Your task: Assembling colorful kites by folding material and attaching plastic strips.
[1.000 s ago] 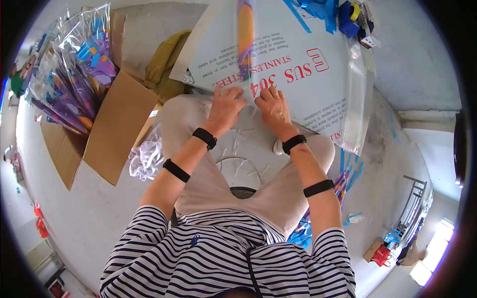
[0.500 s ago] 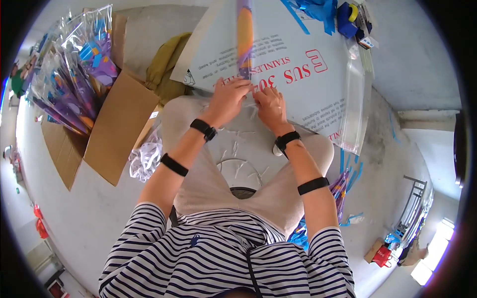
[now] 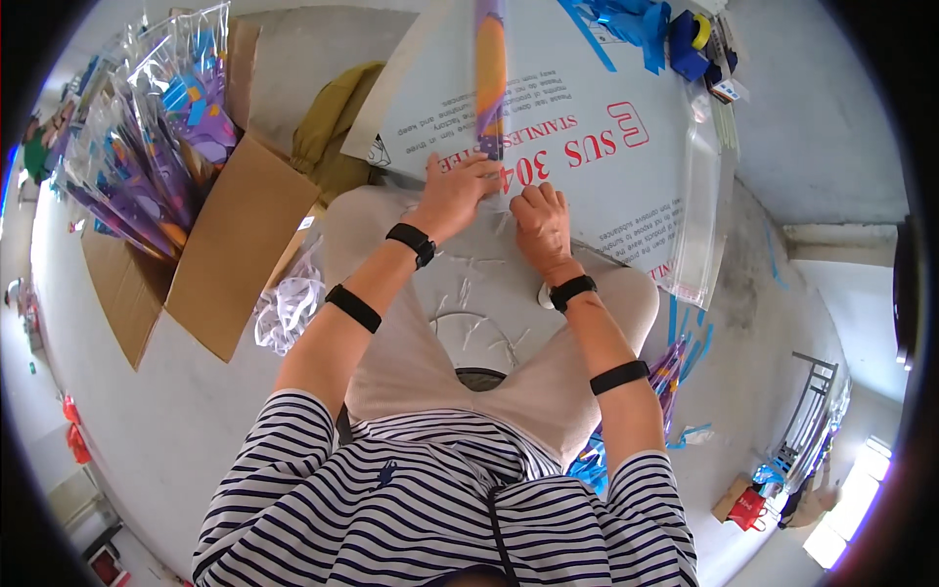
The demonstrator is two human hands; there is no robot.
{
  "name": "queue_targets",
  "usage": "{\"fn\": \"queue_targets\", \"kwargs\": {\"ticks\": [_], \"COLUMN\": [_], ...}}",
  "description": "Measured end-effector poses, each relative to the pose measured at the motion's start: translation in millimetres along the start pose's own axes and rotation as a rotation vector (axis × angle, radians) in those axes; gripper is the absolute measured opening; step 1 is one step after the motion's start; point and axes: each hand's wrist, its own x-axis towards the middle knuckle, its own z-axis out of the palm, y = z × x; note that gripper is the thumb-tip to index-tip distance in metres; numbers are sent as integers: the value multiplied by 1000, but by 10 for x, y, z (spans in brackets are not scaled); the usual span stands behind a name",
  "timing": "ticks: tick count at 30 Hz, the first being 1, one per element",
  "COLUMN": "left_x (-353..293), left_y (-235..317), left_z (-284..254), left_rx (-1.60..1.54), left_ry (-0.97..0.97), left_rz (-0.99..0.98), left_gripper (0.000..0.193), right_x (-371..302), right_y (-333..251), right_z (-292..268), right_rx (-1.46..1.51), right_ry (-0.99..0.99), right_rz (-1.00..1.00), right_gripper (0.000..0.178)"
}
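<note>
A long, narrow purple and orange package (image 3: pixel 491 83) in a clear plastic sleeve lies lengthwise on a pale printed board (image 3: pixel 577 108). At its near end, my left hand (image 3: pixel 452 199) presses down, fingers bent over the sleeve and thumb apart. My right hand (image 3: pixel 541 230) is closed in a pinch, just right of that end and a little nearer to me. A faint clear wisp shows beside its fingertips; what they hold is too small to make out. Below the hands, several thin white strips (image 3: pixel 465 292) are scattered between my knees.
At the left, an open cardboard box (image 3: pixel 240 249) holds several similar sleeved packages (image 3: pixel 147 166). An olive cloth (image 3: pixel 337 122) lies beside it. A blue tape dispenser (image 3: pixel 688 51) and blue plastic (image 3: pixel 631 29) sit at the board's far right; clear sleeves (image 3: pixel 699 215) lie along its right edge.
My right hand has drawn back toward me and away from the package's end, its fingers now curled. My left hand stays at the sleeve's end.
</note>
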Motion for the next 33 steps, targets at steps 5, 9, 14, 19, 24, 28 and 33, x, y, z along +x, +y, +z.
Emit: {"fn": "queue_targets", "kwargs": {"ticks": [5,9,14,19,24,28,33], "left_x": [0,3,3,-6,-15,-23,-15], "left_y": [-12,-22,-23,-25,-25,-56,-33], "left_z": [8,-3,19,22,24,46,43], "left_rx": [-5,-14,-20,-16,-14,-10,-8], "left_ry": [19,10,5,2,3,-13,-34], "left_rz": [0,-5,-8,-4,-2,-11,-3], "left_gripper": [31,33,37,40,42,44,43], "right_x": [53,135,103,-17,-141,-163,-147], "right_y": [-77,-148,-150,-196,-247,-183,-111], "right_z": [-37,59,124,103,-45,-164,-289], "right_rx": [37,26,-9,-18,53,44,-17], "right_ry": [32,20,-39,-42,-20,-55,1], "right_rz": [37,-17,-30,-30,-5,7,71], "right_gripper": [19,17,14,14,15,23,20]}}
